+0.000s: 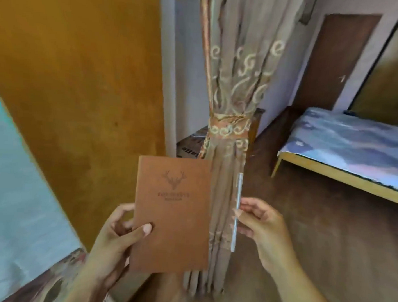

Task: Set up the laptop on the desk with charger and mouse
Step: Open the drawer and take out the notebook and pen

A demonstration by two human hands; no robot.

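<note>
My left hand grips a brown notebook with a stag emblem on its cover, thumb pressed on the front near the left edge; it is held upright in the lower middle of the head view. My right hand pinches a slim white pen between thumb and fingers, the pen standing nearly vertical just right of the notebook. No laptop, charger, mouse or desk is in view.
A tied-back patterned curtain hangs straight ahead, behind the notebook and pen. An orange wall fills the left. A low bed with a blue cover stands at the right on a brown floor. A dark door is at the back.
</note>
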